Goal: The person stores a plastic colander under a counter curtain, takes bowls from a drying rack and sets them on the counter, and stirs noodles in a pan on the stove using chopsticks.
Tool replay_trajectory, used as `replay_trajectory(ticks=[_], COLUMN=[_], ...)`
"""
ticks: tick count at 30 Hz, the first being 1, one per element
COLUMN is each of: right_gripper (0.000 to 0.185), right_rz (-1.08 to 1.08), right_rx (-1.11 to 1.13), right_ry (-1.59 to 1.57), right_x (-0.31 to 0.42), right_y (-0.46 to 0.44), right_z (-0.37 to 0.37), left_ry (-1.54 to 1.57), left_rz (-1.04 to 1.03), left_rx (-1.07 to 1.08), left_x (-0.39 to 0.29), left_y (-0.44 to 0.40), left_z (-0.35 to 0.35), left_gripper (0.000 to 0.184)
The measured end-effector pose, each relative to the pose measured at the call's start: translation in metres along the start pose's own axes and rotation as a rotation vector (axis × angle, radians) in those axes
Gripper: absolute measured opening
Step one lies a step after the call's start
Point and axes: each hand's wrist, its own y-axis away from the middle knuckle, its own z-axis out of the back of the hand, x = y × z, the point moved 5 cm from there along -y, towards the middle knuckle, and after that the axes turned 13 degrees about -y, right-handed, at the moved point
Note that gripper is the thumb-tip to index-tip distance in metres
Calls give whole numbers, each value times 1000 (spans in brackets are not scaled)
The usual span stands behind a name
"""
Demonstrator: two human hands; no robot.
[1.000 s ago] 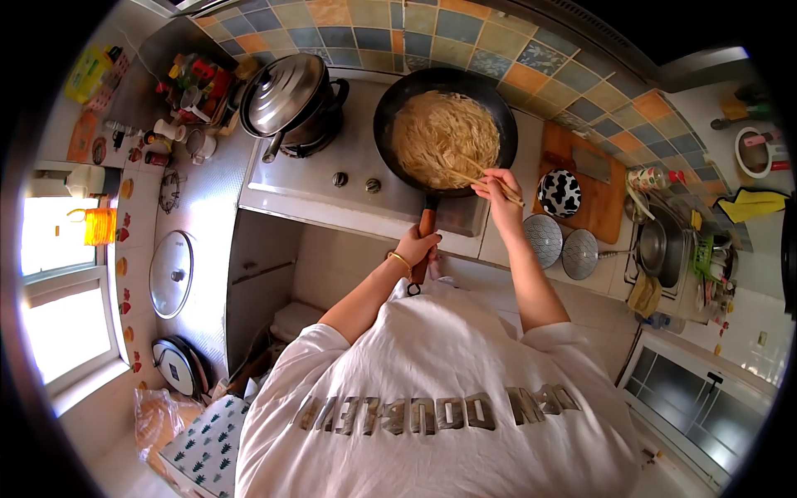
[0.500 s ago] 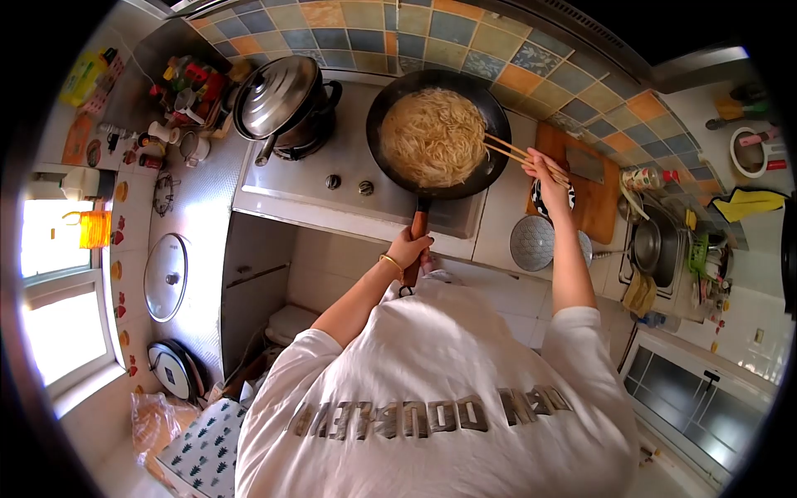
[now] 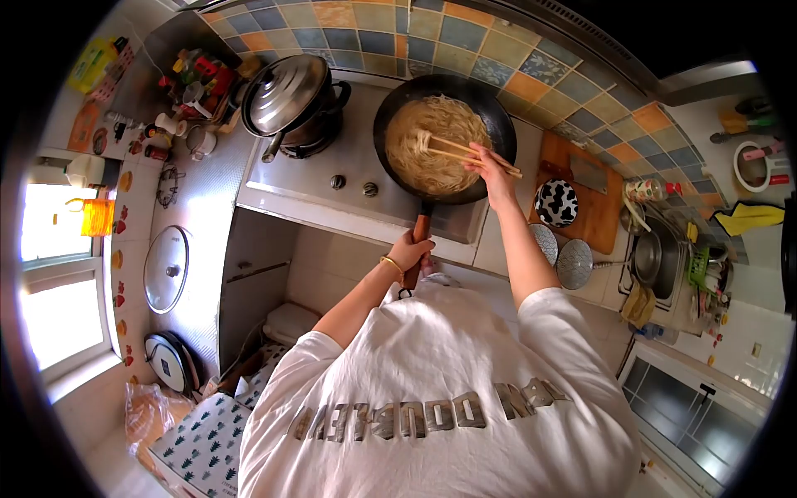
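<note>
My left hand [image 3: 410, 251] is closed round the brown wooden handle [image 3: 422, 226] of a dark wok [image 3: 501, 124], which sits on the right side of the stove. Pale noodles [image 3: 440, 170] in brownish liquid fill the wok. Over its right rim, my right hand [image 3: 493, 171] grips a pair of wooden chopsticks [image 3: 452, 152]. Their tips pinch a small clump of noodles near the middle of the wok. The burner beneath the wok is hidden.
A lidded pot [image 3: 286, 95] stands on the left of the gas stove [image 3: 311, 178]. Right of the wok are a wooden cutting board [image 3: 602, 203] with a cleaver [image 3: 586, 173], a black-and-white patterned bowl [image 3: 556, 203] and two grey patterned bowls. A sink [image 3: 667, 270] lies farther right.
My right hand has moved left with the chopsticks, from the wok's right edge to over the noodles, and the tips now hold up a clump. My left hand stays on the handle.
</note>
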Motion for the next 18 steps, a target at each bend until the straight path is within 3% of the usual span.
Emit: replay_trajectory(ticks=[5, 11, 18], right_gripper=[39, 31, 32], right_rz=[82, 117, 114], right_rx=[13, 32, -3], right_ry=[54, 80, 171], right_x=[24, -9, -7], right_y=[-4, -21, 15], right_z=[-32, -50, -15], left_ry=[-47, -60, -39], left_rz=[13, 28, 8], left_rx=[-13, -13, -13], left_x=[4, 7, -1], left_y=[-2, -5, 1], left_z=[2, 2, 0], left_gripper=[27, 28, 22])
